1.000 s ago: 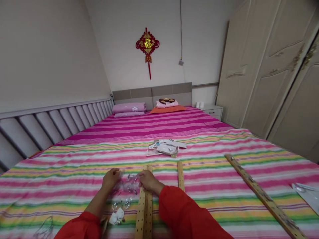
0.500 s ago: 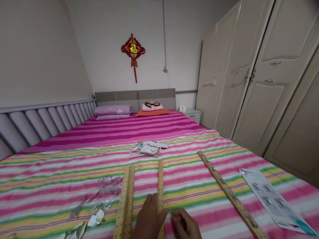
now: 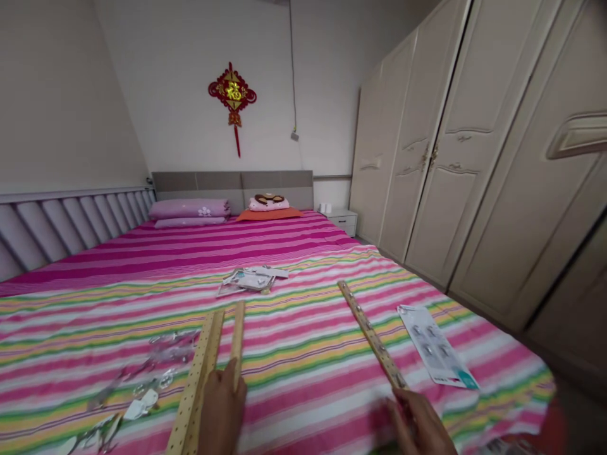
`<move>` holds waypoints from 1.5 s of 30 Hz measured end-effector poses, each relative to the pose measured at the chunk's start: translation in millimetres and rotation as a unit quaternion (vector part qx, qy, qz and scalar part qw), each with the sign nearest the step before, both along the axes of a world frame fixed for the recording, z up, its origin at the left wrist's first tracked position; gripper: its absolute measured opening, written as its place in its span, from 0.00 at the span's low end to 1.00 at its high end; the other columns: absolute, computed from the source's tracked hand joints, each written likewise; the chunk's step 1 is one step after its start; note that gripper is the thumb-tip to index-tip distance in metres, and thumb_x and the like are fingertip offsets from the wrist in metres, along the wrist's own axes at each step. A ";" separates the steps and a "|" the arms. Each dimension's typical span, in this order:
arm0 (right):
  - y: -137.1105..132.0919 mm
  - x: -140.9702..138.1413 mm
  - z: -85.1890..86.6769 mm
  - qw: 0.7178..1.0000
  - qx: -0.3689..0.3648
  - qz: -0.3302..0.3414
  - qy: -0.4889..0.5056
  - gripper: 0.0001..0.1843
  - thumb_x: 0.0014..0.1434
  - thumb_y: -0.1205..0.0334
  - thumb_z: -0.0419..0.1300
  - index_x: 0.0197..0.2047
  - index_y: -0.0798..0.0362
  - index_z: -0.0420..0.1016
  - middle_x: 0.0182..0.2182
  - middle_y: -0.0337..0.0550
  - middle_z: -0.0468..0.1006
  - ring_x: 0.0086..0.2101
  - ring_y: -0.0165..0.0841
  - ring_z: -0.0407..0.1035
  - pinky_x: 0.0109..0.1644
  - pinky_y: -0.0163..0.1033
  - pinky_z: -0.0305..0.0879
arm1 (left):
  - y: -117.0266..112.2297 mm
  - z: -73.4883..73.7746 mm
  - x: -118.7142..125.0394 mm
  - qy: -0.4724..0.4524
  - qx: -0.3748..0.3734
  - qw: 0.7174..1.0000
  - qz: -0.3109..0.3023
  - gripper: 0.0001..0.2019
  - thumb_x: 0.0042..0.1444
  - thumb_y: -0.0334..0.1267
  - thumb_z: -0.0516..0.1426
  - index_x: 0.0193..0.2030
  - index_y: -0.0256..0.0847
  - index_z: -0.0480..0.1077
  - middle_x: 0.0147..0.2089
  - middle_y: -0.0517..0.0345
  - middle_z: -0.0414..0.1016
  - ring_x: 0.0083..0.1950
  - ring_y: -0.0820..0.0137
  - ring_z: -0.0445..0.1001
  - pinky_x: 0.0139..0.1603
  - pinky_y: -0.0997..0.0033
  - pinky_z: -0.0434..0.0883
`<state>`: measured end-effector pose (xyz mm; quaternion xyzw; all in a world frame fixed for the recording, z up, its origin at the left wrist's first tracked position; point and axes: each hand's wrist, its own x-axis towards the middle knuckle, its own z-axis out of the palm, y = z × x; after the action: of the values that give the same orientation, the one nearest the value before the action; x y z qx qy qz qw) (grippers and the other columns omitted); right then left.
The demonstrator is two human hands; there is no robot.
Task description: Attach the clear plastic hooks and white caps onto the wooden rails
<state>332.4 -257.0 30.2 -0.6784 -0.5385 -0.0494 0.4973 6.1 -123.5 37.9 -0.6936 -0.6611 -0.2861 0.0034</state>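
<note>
The left hand (image 3: 220,411) is closed around a narrow pale-wood batten (image 3: 238,332), just beside a perforated pale-wood strip (image 3: 196,373) on the rainbow-striped bedspread (image 3: 303,404) — the right hand (image 3: 417,423), blurred at the near end of a long metal-studded wooden slat (image 3: 372,332), may or may not grip it — that cannot be told.

Left hand (image 3: 220,412), right hand (image 3: 417,424), well apart

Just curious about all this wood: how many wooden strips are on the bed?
3. A wide perforated strip and a narrow strip are by the left hand; a third strip slants toward the right hand. The hands may hide more.
</note>
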 end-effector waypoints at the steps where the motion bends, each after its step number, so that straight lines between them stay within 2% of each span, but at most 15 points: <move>1: -0.8 12.7 -1.3 0.999 -0.009 -0.023 -0.036 0.20 0.58 0.44 0.52 0.42 0.51 0.72 0.37 0.49 0.76 0.37 0.41 0.71 0.40 0.43 0.68 | 1.5 1.0 -4.6 0.027 -0.004 1.000 0.014 0.18 0.58 0.36 0.46 0.50 0.32 0.69 0.33 0.53 0.64 0.36 0.62 0.68 0.39 0.63 0.67; 6: 4.9 42.9 -21.6 0.985 -0.098 -0.115 -0.083 0.28 0.52 0.39 0.54 0.43 0.56 0.71 0.38 0.56 0.76 0.39 0.48 0.71 0.43 0.50 0.67 | 3.8 7.1 -5.7 0.116 -0.038 0.990 0.075 0.17 0.59 0.35 0.44 0.50 0.33 0.67 0.35 0.49 0.66 0.36 0.61 0.69 0.35 0.65 0.65; 9: 9.6 43.4 -31.0 0.984 -0.140 -0.100 -0.052 0.24 0.53 0.43 0.53 0.42 0.55 0.70 0.36 0.54 0.76 0.37 0.45 0.71 0.42 0.47 0.67 | -0.5 9.4 1.3 0.130 -0.054 0.983 0.115 0.18 0.60 0.36 0.44 0.51 0.35 0.67 0.39 0.47 0.68 0.40 0.58 0.70 0.37 0.63 0.65; 12: 13.9 46.4 -32.8 0.982 -0.164 -0.091 -0.025 0.21 0.53 0.46 0.53 0.41 0.54 0.70 0.33 0.53 0.77 0.35 0.44 0.72 0.40 0.45 0.68 | -5.8 8.9 4.3 0.118 -0.058 0.982 0.133 0.18 0.59 0.36 0.45 0.53 0.36 0.66 0.49 0.43 0.67 0.48 0.55 0.69 0.43 0.58 0.66; 15: 18.4 51.8 -29.6 0.983 -0.165 -0.080 -0.001 0.21 0.50 0.47 0.54 0.40 0.54 0.70 0.31 0.52 0.77 0.34 0.44 0.73 0.38 0.44 0.68 | -12.9 8.2 4.1 0.099 -0.049 0.986 0.122 0.19 0.59 0.37 0.46 0.56 0.37 0.65 0.58 0.42 0.62 0.56 0.52 0.64 0.50 0.52 0.64; 18: 20.4 49.4 -22.5 0.985 -0.159 -0.055 0.023 0.18 0.47 0.48 0.54 0.35 0.53 0.71 0.28 0.50 0.77 0.31 0.43 0.72 0.35 0.44 0.67 | -23.2 9.4 5.0 0.084 -0.037 0.991 0.093 0.20 0.59 0.38 0.46 0.56 0.38 0.65 0.62 0.43 0.60 0.61 0.52 0.60 0.55 0.50 0.61; 21: 17.5 31.6 -15.1 0.987 -0.143 -0.039 0.057 0.18 0.46 0.48 0.57 0.34 0.52 0.73 0.27 0.49 0.78 0.29 0.43 0.72 0.32 0.43 0.67 | -35.2 10.1 9.0 0.058 -0.017 0.995 0.073 0.20 0.58 0.37 0.48 0.57 0.39 0.66 0.63 0.44 0.59 0.63 0.52 0.58 0.58 0.49 0.59; 24: 11.8 -4.6 -14.1 0.988 -0.113 0.013 0.108 0.19 0.45 0.48 0.60 0.37 0.51 0.73 0.29 0.47 0.78 0.31 0.42 0.72 0.32 0.41 0.68 | -45.5 6.4 14.1 0.032 0.003 0.999 0.043 0.21 0.57 0.37 0.49 0.57 0.39 0.66 0.64 0.44 0.59 0.64 0.52 0.56 0.61 0.47 0.57; 26: 9.0 -37.2 -18.1 0.985 -0.084 0.061 0.139 0.18 0.47 0.49 0.59 0.38 0.51 0.73 0.29 0.45 0.77 0.30 0.41 0.72 0.33 0.41 0.68 | -50.8 1.5 16.9 0.015 0.008 1.000 0.015 0.21 0.57 0.38 0.49 0.57 0.39 0.66 0.64 0.43 0.59 0.65 0.53 0.55 0.62 0.46 0.56; 29: 9.3 -89.6 -28.4 0.981 -0.041 0.081 0.174 0.17 0.49 0.48 0.58 0.37 0.51 0.74 0.27 0.44 0.76 0.29 0.40 0.71 0.33 0.41 0.68 | -57.4 -7.2 19.8 -0.022 0.003 1.000 -0.015 0.20 0.55 0.36 0.50 0.55 0.38 0.68 0.63 0.43 0.61 0.65 0.53 0.56 0.63 0.46 0.55; 32: 13.7 -133.5 -38.2 0.972 -0.043 0.100 0.206 0.16 0.49 0.49 0.60 0.36 0.51 0.74 0.28 0.45 0.76 0.29 0.40 0.71 0.33 0.41 0.68 | -63.9 -15.3 22.0 -0.086 -0.006 0.994 -0.063 0.19 0.53 0.36 0.51 0.52 0.38 0.70 0.62 0.43 0.63 0.64 0.55 0.59 0.63 0.47 0.58; 35: 17.4 -162.1 -42.6 0.964 -0.060 0.101 0.240 0.17 0.50 0.48 0.61 0.38 0.52 0.74 0.32 0.47 0.78 0.33 0.41 0.72 0.36 0.41 0.69 | -71.7 -20.6 25.6 -0.175 -0.030 0.977 -0.115 0.18 0.52 0.38 0.52 0.48 0.39 0.72 0.58 0.44 0.67 0.61 0.56 0.63 0.62 0.50 0.62; 39: 14.6 -171.9 -36.0 0.944 -0.109 0.150 0.274 0.23 0.50 0.46 0.62 0.44 0.54 0.73 0.38 0.50 0.79 0.39 0.42 0.73 0.43 0.42 0.70 | -84.8 -20.2 31.1 -0.301 -0.103 0.936 -0.154 0.15 0.52 0.39 0.51 0.44 0.39 0.73 0.49 0.45 0.73 0.53 0.60 0.72 0.56 0.54 0.69; 42: 6.3 -156.0 -26.4 0.916 -0.156 0.188 0.318 0.23 0.56 0.43 0.55 0.44 0.53 0.74 0.40 0.49 0.79 0.41 0.40 0.73 0.44 0.40 0.70 | -97.2 -19.7 32.1 -0.353 -0.136 0.913 -0.155 0.15 0.54 0.42 0.50 0.42 0.39 0.73 0.46 0.46 0.75 0.49 0.62 0.73 0.55 0.57 0.69; 45: -5.2 -131.5 -19.8 0.911 -0.159 0.201 0.324 0.20 0.59 0.44 0.52 0.37 0.52 0.75 0.33 0.45 0.79 0.36 0.38 0.72 0.40 0.37 0.69 | -110.2 -26.9 32.0 -0.395 -0.188 0.888 -0.141 0.17 0.53 0.45 0.52 0.46 0.40 0.72 0.50 0.47 0.74 0.53 0.61 0.71 0.58 0.57 0.67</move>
<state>200.9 -262.3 10.4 -0.6050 -0.4736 0.3597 0.5295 38.1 -233.7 11.0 -0.5965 -0.5448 -0.4045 -0.4286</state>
